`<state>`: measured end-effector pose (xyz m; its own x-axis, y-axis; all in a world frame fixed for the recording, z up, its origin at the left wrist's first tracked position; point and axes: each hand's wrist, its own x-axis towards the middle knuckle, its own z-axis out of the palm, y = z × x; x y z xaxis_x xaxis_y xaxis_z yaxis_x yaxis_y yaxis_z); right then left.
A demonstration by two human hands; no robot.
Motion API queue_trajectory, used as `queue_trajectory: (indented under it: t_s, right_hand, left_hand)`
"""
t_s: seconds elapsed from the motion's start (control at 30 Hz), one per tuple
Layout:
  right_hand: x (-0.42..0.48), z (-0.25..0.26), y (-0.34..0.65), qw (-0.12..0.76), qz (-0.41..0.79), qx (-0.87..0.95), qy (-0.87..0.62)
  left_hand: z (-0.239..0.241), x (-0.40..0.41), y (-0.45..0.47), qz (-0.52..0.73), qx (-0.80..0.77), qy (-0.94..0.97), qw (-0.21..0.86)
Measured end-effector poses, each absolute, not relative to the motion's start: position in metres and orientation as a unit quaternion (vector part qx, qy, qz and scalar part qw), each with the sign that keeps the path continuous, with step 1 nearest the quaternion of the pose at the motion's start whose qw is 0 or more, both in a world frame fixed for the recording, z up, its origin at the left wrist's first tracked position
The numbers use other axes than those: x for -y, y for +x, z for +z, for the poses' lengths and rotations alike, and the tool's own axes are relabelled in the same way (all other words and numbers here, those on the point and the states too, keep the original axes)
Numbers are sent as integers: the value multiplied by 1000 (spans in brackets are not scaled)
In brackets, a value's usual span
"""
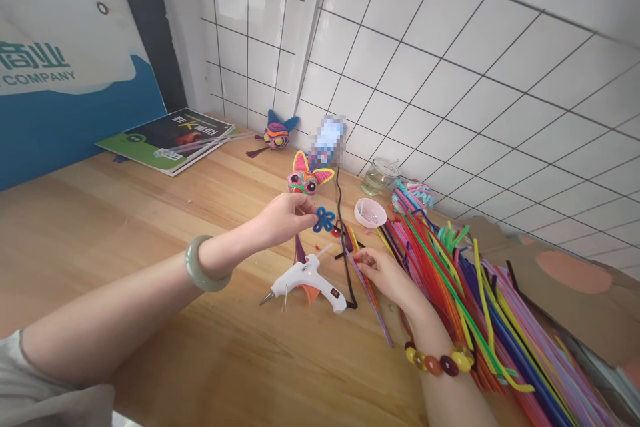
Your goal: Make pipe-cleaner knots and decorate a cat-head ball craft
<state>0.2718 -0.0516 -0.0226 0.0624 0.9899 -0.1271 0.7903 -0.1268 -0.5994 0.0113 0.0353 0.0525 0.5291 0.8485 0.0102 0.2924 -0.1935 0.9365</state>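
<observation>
Between its thumb and fingers, my left hand [293, 217] pinches a blue pipe-cleaner flower [324, 219] with looped petals, held above the table. My right hand [383, 270] is curled low over the wood, its fingertips closed at a purple pipe cleaner [373, 307] that slants toward me. Orange and dark pipe cleaners lie beside those fingertips. A white hot glue gun [307, 275] lies between my hands, nozzle to the left and a glue stick in its back. Just beyond my left hand is a colourful pipe-cleaner animal head [303, 180] with pink and yellow ears.
Many coloured pipe cleaners [450, 280] spread across the right side by brown cardboard [550, 280]. Toward the wall stand a pink bowl [371, 213], a lidded glass jar [379, 177], a blurred phone [329, 137] and a blue-eared head [277, 132]. Magazines [173, 140] lie far left. A black cord [345, 240] crosses the middle.
</observation>
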Motion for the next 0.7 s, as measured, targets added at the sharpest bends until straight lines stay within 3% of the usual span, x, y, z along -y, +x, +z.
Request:
queue_trajectory:
  t_s: [0.27, 0.53, 0.7]
  right_hand:
    - [55, -5, 271, 253, 278, 596, -709]
    - [76, 45, 209, 401, 345, 552, -645]
    - [83, 49, 185, 436, 294, 571, -630]
  left_hand:
    - [51, -34, 14, 280, -397, 709, 511]
    - [41, -20, 21, 243, -356, 633, 643]
    - [41, -9, 25, 240, -341, 657, 628]
